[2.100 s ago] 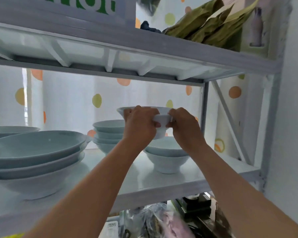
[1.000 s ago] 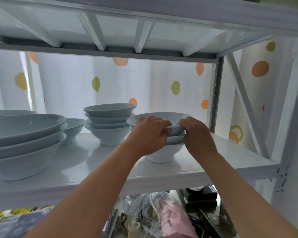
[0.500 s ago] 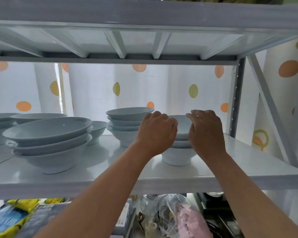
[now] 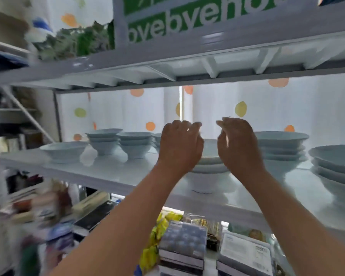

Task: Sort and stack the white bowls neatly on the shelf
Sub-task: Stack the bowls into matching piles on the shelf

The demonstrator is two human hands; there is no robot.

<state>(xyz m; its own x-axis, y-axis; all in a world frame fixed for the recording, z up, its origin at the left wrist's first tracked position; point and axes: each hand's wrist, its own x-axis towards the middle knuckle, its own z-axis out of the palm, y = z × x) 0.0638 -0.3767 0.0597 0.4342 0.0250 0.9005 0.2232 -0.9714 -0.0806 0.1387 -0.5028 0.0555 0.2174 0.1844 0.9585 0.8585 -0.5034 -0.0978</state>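
Head view: at left of frame, a single wide bowl [image 4: 63, 151] sits on the shelf [image 4: 116, 172], with two small stacks [image 4: 120, 143] just right. At centre, the left hand [image 4: 180, 148] and right hand [image 4: 238, 148] hover empty, fingers loosely curled, over the centre stack [image 4: 209, 172]. Taller stacks [image 4: 281, 150] occupy the right.
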